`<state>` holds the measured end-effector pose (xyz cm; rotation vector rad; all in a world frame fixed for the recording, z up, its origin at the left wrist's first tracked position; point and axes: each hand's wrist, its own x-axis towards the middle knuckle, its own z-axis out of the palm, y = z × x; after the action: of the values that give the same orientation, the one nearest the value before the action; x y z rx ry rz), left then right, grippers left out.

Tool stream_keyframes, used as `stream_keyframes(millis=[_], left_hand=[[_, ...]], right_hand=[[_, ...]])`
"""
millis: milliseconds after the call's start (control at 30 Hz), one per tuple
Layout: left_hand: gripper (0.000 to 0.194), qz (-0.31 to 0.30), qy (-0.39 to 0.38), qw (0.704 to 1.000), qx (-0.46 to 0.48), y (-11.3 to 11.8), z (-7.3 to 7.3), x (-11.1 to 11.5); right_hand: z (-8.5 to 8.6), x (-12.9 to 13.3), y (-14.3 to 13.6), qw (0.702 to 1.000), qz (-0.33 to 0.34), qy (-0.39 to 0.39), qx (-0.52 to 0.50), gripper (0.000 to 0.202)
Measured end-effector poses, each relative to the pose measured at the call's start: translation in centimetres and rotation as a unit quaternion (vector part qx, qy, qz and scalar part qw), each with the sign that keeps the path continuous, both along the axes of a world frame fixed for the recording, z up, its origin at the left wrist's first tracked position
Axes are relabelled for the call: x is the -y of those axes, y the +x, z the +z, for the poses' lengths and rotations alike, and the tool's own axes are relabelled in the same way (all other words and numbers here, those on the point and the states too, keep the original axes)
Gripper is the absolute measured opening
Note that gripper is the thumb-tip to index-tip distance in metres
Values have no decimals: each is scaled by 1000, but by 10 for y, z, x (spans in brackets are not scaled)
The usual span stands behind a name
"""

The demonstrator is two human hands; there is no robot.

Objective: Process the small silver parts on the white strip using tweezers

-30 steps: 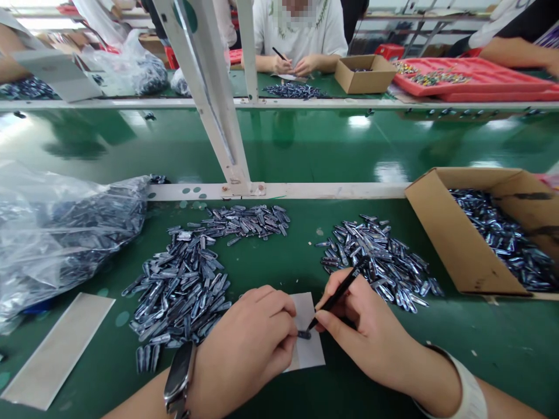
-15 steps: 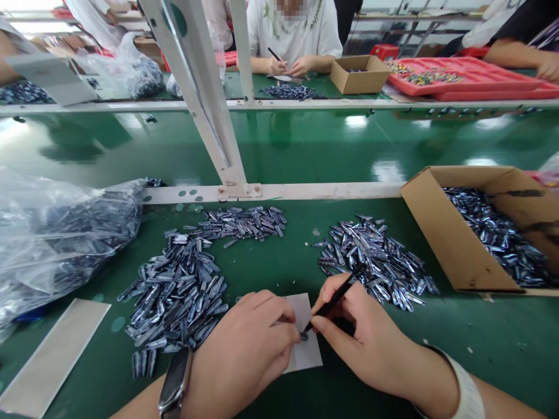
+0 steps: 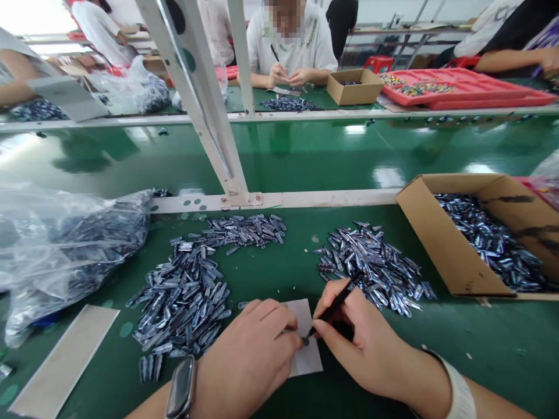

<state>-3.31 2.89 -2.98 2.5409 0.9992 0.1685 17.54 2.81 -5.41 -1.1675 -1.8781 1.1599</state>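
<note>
My right hand (image 3: 358, 343) grips a black pen-like tool (image 3: 338, 301), its tip down at a small dark piece (image 3: 305, 341) over a pale card (image 3: 308, 355). Bent fingers of my left hand (image 3: 257, 355) pinch that piece from the other side, above the card's left part; most of the piece is hidden. Left of my left hand spreads a large pile of dark glossy pieces (image 3: 183, 299), which joins a smaller heap (image 3: 244, 231) behind. Another pile (image 3: 371, 262) lies just beyond my right hand.
A cardboard box (image 3: 449, 256) of similar pieces stands at right. At left are a filled plastic bag (image 3: 74, 244) and a long pale strip (image 3: 65, 361). A white post (image 3: 209, 116) rises from the white rail (image 3: 327, 199). Across the green surface, a person (image 3: 292, 52) works.
The view has shifted slightly, so the surroundings sit lower in the picture. Both hands keep their hold at the card, with the pen tip still at the small piece.
</note>
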Motion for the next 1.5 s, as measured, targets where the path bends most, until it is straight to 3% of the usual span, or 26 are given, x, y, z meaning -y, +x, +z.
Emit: stream_keyframes(millis=[133,267,433,633,800,933,1000,1067,1200,1300,1400,1500], left_hand=[[34,15,13,999,40,-5,1,-2],[33,141,100,985,18,-21,2,-13],[34,308,191,932,-24,-51,-4,-35],[32,328,195,924,-11,-63,-8,-53],[25,322,179,929,10,-60,-2,-55],[19,278,153,947,39,-57,7,-50],[17,246,139,957,59,-53,9,-46],[16,220,128,964,81,-48,11,-41],[16,194,109,967,122,-34,12,-31],[22,170,91,971,142,-23,15,-23],[25,151,62,975,152,-14,21,-15],[18,155,22,975,155,-7,24,-8]], right_hand=[[8,-11,7,987,-100,126,20,11],[17,-29,21,943,-260,204,46,12],[22,-37,26,937,-281,209,18,12],[18,-25,17,958,-216,185,-17,11],[15,-15,8,986,-110,78,-101,16],[12,-13,2,994,-51,15,-99,10],[12,-12,0,995,-45,32,-79,10],[15,-9,-1,993,-33,104,-49,12],[32,10,-10,962,51,251,94,16],[40,27,-21,904,140,338,222,18],[36,38,-26,837,206,413,292,16],[26,45,-21,824,206,436,297,11]])
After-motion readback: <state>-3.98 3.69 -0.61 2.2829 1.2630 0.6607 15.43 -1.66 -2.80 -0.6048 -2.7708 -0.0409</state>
